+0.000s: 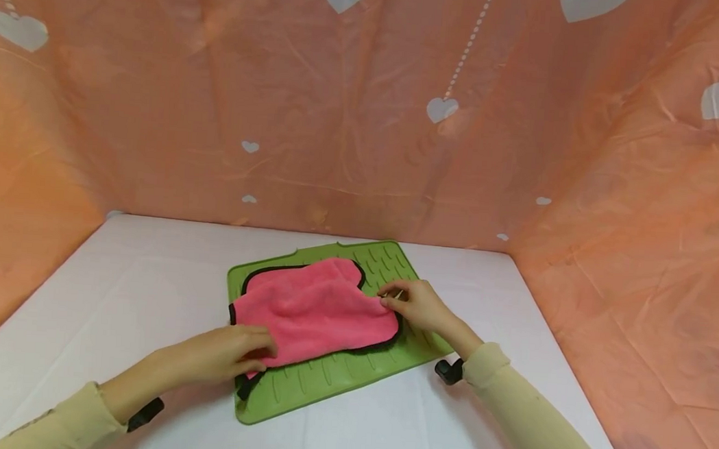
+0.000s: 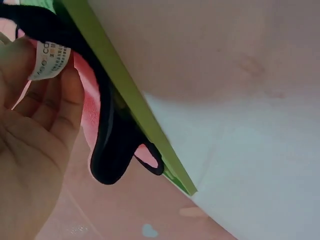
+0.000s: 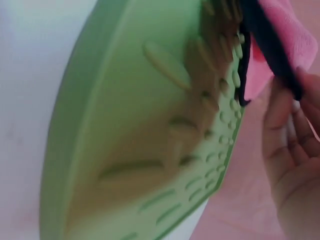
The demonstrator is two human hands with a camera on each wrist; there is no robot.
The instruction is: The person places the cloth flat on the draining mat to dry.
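Observation:
A pink plush cloth [image 1: 320, 311] with black edging lies folded in uneven layers on a green ridged mat [image 1: 325, 384]. My left hand [image 1: 228, 354] is at the cloth's near left corner, its thumb and fingers gripping the edge. In the left wrist view, a white printed label [image 2: 51, 61] shows between the fingers of that hand [image 2: 40, 125]. My right hand [image 1: 419, 307] pinches the cloth's right edge. The right wrist view shows the black edging [image 3: 272, 47] between thumb and fingers of the right hand [image 3: 295, 165], lifted off the mat there.
The mat lies at an angle on a white-covered table [image 1: 164, 288]. Behind and on both sides hang orange curtains [image 1: 341, 127] with pale hearts. Each wrist carries a small black device [image 1: 449, 371]. A black loop [image 2: 152, 159] sticks out from the cloth's edging.

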